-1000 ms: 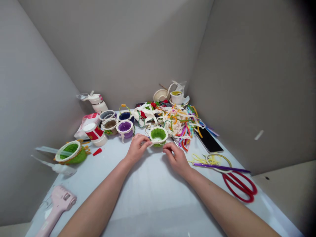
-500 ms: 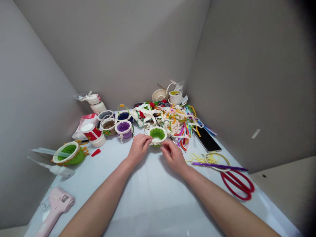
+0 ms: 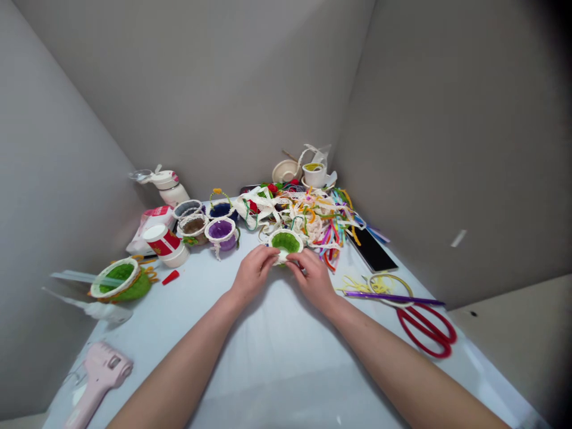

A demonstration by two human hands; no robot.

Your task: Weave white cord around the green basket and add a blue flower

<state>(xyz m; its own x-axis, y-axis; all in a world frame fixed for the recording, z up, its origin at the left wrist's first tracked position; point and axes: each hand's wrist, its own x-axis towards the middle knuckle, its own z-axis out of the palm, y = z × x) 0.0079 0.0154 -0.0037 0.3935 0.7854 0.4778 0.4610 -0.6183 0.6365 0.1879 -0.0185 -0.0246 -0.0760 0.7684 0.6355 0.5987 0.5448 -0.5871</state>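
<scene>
head view: pinches the near rim of a small green cup [image 3: 286, 241] between thumb and fingers of the left hand [image 3: 251, 274]. touches the same white rim with curled fingertips of the right hand [image 3: 313, 277]; cannot tell whether gripping there, too small to make out. stands upright, that cup, just in front of a heap of lace and ribbons [image 3: 308, 215], with little room on the far side. has more room to the near side, with pale table [image 3: 268, 369] between the forearms. meets a purple cup [image 3: 222, 232] near the left hand, and a phone [image 3: 374, 251] well to the right.

shows red scissors [image 3: 426, 330] by the table's right edge, just beside a purple stick [image 3: 397, 298]. shows along the left edge a pink glue gun [image 3: 100, 364] and a larger green basket [image 3: 136, 285], then a red-and-white jar [image 3: 165, 245] farther back. ends at gray walls [image 3: 223, 89] on the left, far and right sides.
</scene>
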